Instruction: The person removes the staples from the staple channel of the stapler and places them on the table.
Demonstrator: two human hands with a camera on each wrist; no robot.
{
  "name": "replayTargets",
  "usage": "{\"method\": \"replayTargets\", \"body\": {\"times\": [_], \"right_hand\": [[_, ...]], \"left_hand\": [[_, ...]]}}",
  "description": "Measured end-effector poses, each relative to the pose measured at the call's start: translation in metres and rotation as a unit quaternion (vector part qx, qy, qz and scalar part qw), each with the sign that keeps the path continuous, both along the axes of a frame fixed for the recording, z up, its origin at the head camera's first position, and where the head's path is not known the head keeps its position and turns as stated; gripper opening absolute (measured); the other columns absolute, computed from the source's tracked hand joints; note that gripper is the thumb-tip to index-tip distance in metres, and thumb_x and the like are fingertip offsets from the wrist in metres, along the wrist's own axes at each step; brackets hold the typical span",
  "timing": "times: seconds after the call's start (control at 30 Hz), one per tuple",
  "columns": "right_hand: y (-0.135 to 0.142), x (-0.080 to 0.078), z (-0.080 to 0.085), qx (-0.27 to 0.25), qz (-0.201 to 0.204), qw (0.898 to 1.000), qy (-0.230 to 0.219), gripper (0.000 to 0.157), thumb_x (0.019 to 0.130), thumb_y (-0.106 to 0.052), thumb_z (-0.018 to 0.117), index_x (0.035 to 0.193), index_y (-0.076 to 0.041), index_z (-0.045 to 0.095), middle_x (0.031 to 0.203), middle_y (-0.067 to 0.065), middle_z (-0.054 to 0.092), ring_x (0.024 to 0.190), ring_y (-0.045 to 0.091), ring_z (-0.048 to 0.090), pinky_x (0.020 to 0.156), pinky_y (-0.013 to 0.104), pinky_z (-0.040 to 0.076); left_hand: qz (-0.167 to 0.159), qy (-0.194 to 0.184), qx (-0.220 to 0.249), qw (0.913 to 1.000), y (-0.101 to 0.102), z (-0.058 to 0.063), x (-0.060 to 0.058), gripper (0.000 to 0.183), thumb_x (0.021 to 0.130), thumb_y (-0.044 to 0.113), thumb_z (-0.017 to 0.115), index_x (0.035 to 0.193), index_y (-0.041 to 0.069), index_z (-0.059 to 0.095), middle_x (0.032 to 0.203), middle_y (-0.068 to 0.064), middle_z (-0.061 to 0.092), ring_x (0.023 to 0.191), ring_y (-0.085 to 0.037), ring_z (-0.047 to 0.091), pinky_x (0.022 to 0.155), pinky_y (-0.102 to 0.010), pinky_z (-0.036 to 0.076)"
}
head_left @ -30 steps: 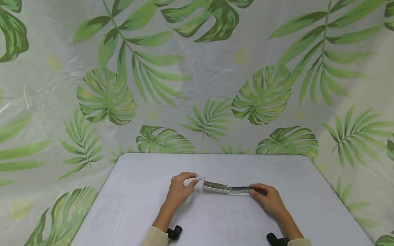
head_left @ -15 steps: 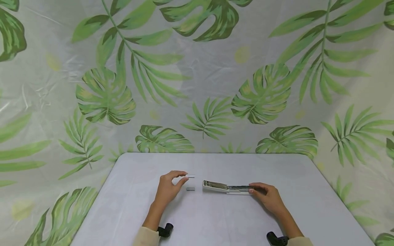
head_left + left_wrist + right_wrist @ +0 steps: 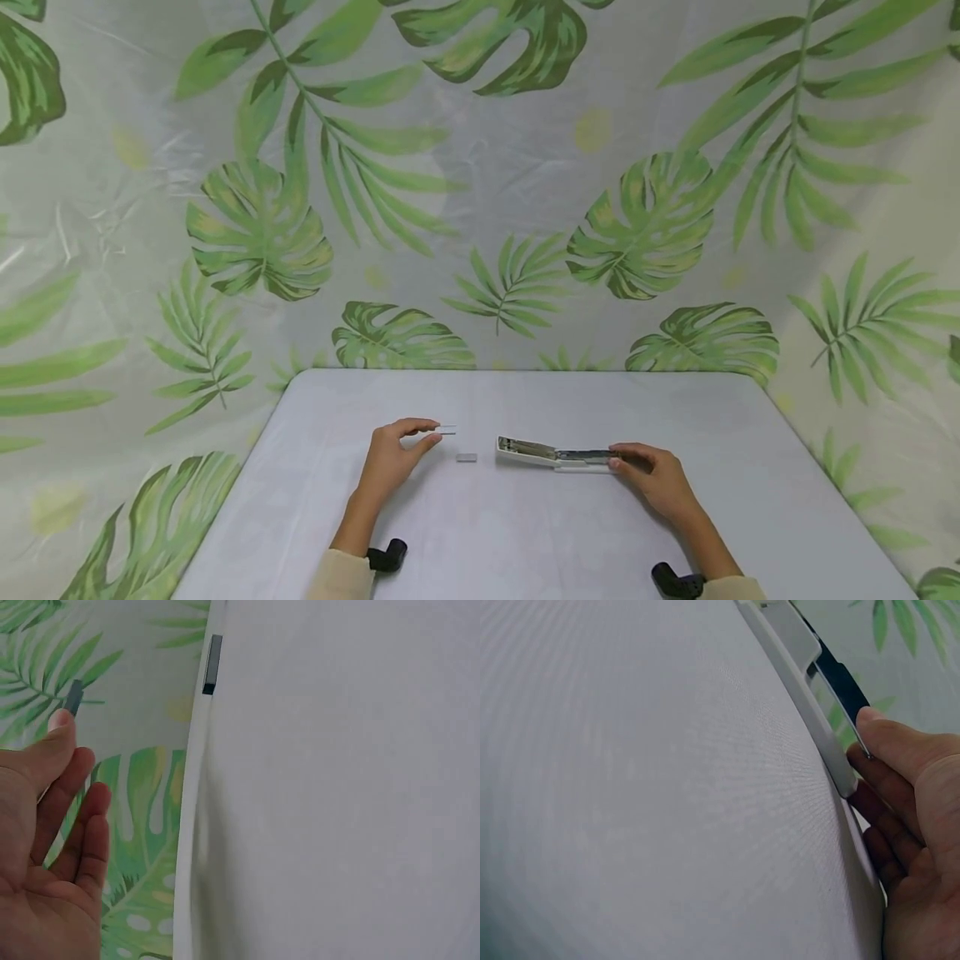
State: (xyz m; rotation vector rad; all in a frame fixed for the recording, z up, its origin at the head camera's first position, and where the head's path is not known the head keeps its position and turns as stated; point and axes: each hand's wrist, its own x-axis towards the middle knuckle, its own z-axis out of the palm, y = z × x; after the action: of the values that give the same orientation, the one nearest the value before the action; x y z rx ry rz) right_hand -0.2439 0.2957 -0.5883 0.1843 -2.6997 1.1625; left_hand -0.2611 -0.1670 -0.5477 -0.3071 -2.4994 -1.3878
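My left hand (image 3: 390,460) pinches a small grey strip of staples (image 3: 447,430) between thumb and fingertips, held above the table. In the left wrist view the strip (image 3: 73,697) sticks out past the thumb, and the other fingers are loosely bent. A second strip of staples (image 3: 467,457) lies on the table just right of that hand. Further right, a white stapler (image 3: 525,452) lies unfolded, its cover swung out to the left. My right hand (image 3: 656,479) pinches the right end of its dark magazine (image 3: 844,688), which is raised off the white base.
Everything sits on a table (image 3: 510,533) with a white cloth. A leaf-patterned curtain (image 3: 517,192) hangs behind the far edge. Black wrist cameras (image 3: 387,555) are strapped to both forearms.
My left hand has moved left, away from the stapler's cover, with the staple strip in it. The strip on the table has come into view. The right hand stays at the magazine.
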Motion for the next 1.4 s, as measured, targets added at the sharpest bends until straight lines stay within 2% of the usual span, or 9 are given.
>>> {"method": "replayTargets", "body": {"times": [0.13, 0.37, 0.53, 0.8, 1.0, 1.17, 1.4], "right_hand": [[0.001, -0.001, 0.002, 0.004, -0.002, 1.000, 0.005, 0.030, 0.093, -0.043, 0.076, 0.118, -0.026, 0.077, 0.120, -0.003, 0.076, 0.120, 0.018, 0.066, 0.101, 0.025, 0.049], [0.003, -0.003, 0.001, -0.005, 0.002, 1.000, 0.003, 0.030, 0.093, -0.043, 0.076, 0.118, -0.028, 0.077, 0.119, -0.004, 0.076, 0.118, 0.011, 0.065, 0.099, 0.017, 0.046], [0.003, -0.004, 0.001, -0.008, 0.005, 1.000, 0.008, 0.030, 0.092, -0.042, 0.077, 0.118, -0.027, 0.077, 0.119, -0.004, 0.076, 0.117, 0.008, 0.065, 0.098, 0.015, 0.046], [0.002, -0.003, 0.001, -0.009, 0.003, 1.000, 0.003, 0.030, 0.092, -0.042, 0.077, 0.119, -0.027, 0.077, 0.119, -0.004, 0.076, 0.118, 0.009, 0.064, 0.099, 0.017, 0.046], [0.000, -0.001, 0.001, -0.005, -0.005, 1.000, -0.010, 0.032, 0.093, -0.043, 0.076, 0.119, -0.027, 0.077, 0.121, -0.004, 0.076, 0.119, 0.013, 0.064, 0.101, 0.023, 0.048], [-0.001, 0.000, 0.000, -0.005, -0.008, 1.000, -0.017, 0.032, 0.092, -0.044, 0.076, 0.119, -0.027, 0.076, 0.121, -0.004, 0.075, 0.121, 0.016, 0.064, 0.103, 0.027, 0.048], [0.001, -0.002, -0.003, -0.002, -0.009, 1.000, -0.018, 0.033, 0.092, -0.046, 0.076, 0.120, -0.028, 0.076, 0.123, -0.004, 0.075, 0.122, 0.017, 0.064, 0.103, 0.028, 0.049]], "left_hand": [[-0.010, -0.024, -0.012, 0.9996, -0.007, -0.004, -0.003, 0.023, 0.088, 0.040, 0.081, 0.109, 0.034, 0.079, 0.111, 0.010, 0.077, 0.111, -0.019, 0.069, 0.100, -0.047, 0.055], [-0.021, -0.048, -0.020, 0.9984, -0.014, -0.012, -0.007, 0.024, 0.089, 0.037, 0.081, 0.110, 0.027, 0.080, 0.109, 0.009, 0.077, 0.111, -0.021, 0.071, 0.100, -0.048, 0.056], [-0.025, -0.066, -0.024, 0.9972, -0.017, -0.018, -0.008, 0.020, 0.088, 0.034, 0.083, 0.107, 0.030, 0.081, 0.105, 0.013, 0.078, 0.108, -0.017, 0.072, 0.098, -0.046, 0.056], [-0.031, -0.065, -0.045, 0.9964, -0.019, -0.020, -0.007, 0.015, 0.086, 0.032, 0.084, 0.101, 0.034, 0.081, 0.102, 0.017, 0.076, 0.105, -0.012, 0.071, 0.097, -0.041, 0.056], [-0.042, -0.054, -0.059, 0.9959, -0.019, -0.023, -0.008, 0.015, 0.084, 0.029, 0.087, 0.097, 0.031, 0.082, 0.103, 0.015, 0.076, 0.108, -0.016, 0.071, 0.100, -0.042, 0.055], [-0.041, -0.064, -0.065, 0.9950, -0.019, -0.025, -0.008, 0.016, 0.082, 0.029, 0.088, 0.096, 0.032, 0.081, 0.103, 0.015, 0.075, 0.112, -0.018, 0.069, 0.104, -0.045, 0.053], [-0.055, -0.037, -0.097, 0.9931, -0.018, -0.025, -0.012, 0.014, 0.082, 0.027, 0.088, 0.094, 0.027, 0.081, 0.103, 0.010, 0.076, 0.109, -0.021, 0.068, 0.102, -0.046, 0.053]]}}
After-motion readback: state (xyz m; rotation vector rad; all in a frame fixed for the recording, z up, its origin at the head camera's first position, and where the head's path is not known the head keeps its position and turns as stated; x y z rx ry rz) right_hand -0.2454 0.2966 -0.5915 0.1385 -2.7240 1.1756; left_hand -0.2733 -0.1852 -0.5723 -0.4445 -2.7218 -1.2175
